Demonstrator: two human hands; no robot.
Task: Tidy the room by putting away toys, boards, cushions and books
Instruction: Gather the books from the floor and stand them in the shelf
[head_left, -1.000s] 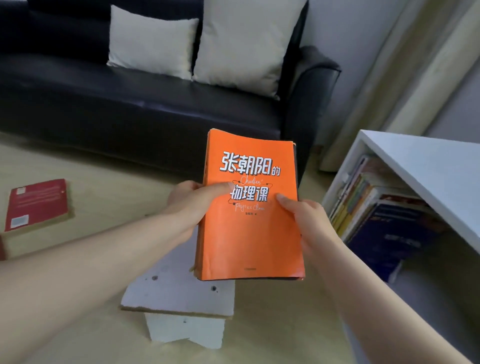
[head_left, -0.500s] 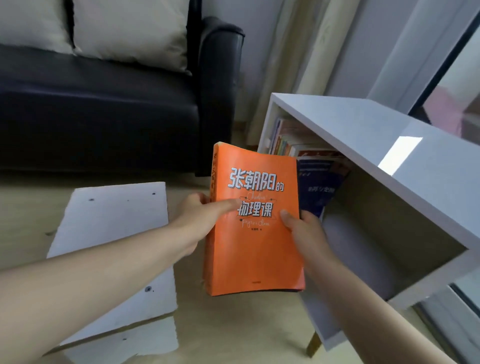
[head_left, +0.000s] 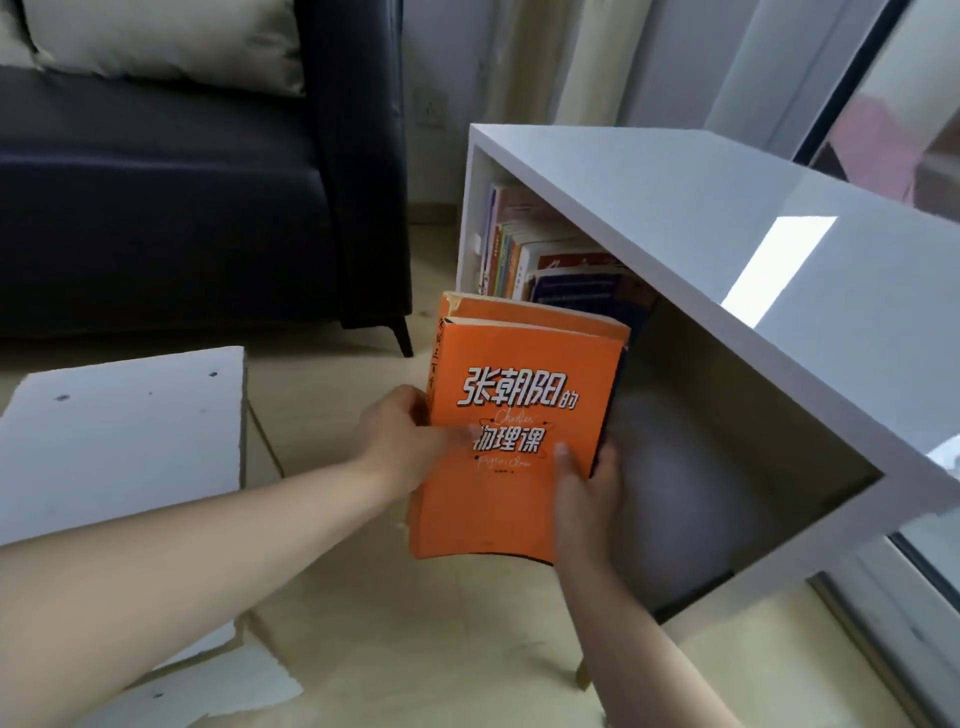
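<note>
I see both hands on an orange book (head_left: 519, 504), held upright in the middle of the view with its front cover facing me. My left hand (head_left: 400, 447) grips the spine side, thumb laid across the cover and the other fingers hidden behind it. My right hand (head_left: 587, 499) grips the opposite edge lower down, thumb on the cover, fingers wrapped round the back. The book is off the floor (head_left: 415, 623), just in front of the open side of a white shelf unit (head_left: 727, 234) on the right. Its far top corner overlaps the row of books (head_left: 519, 254) standing in the far left part of that unit; I cannot tell whether it touches them. The near part of the unit's inside is in shadow. On the floor to the left lies a white board (head_left: 124, 436) with small holes in it. Far left stands a dark sofa (head_left: 156, 208) with a pale cushion (head_left: 171, 41) leaning on its back.
</note>
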